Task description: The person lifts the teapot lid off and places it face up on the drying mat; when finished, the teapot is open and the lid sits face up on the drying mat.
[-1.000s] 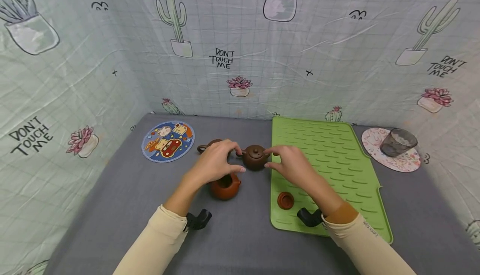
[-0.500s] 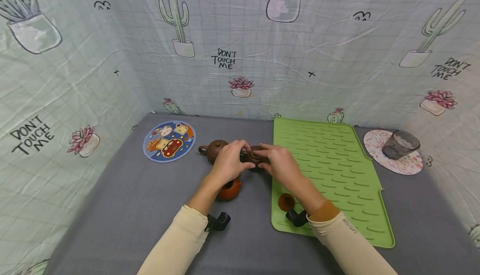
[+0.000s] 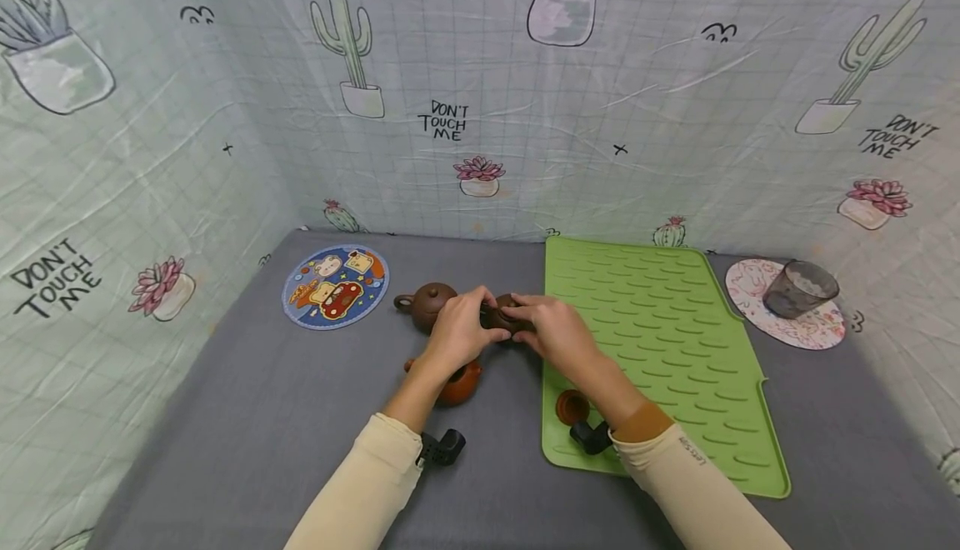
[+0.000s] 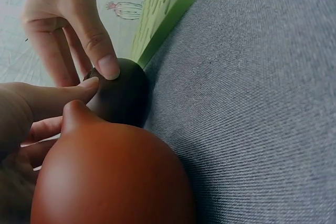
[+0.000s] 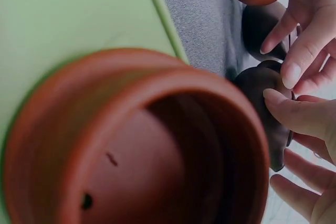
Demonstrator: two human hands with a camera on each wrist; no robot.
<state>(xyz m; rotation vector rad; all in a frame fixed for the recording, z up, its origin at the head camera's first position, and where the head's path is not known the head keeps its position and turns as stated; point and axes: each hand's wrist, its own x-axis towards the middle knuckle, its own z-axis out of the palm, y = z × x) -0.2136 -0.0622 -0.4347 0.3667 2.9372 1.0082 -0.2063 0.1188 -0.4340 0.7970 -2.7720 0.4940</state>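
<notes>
A small dark brown teapot [image 3: 506,324] stands on the grey cloth beside the green mat, largely covered by both hands. From its left, my left hand [image 3: 457,329] grips it with thumb and curled fingers. My right hand [image 3: 558,330] holds the opposite side, its thumb pressed on the body [image 4: 126,98] in the left wrist view. A second brown teapot [image 3: 432,303], lid on, sits just left of my left hand. Nearer me is an orange-red teapot [image 3: 461,385] without its lid, partly behind my left wrist. An orange-red lid [image 3: 573,407] lies hollow side up on the mat.
The ribbed green mat [image 3: 645,308] covers the right part of the grey cloth [image 3: 262,417]. A round blue cartoon mat [image 3: 303,308] lies back left. At far right, a tinted glass [image 3: 799,290] stands on a pink patterned round mat [image 3: 742,275]. Patterned curtains enclose the table.
Both hands have closed in on the dark brown teapot, the left moving right and the right moving left. The second brown teapot shows more now.
</notes>
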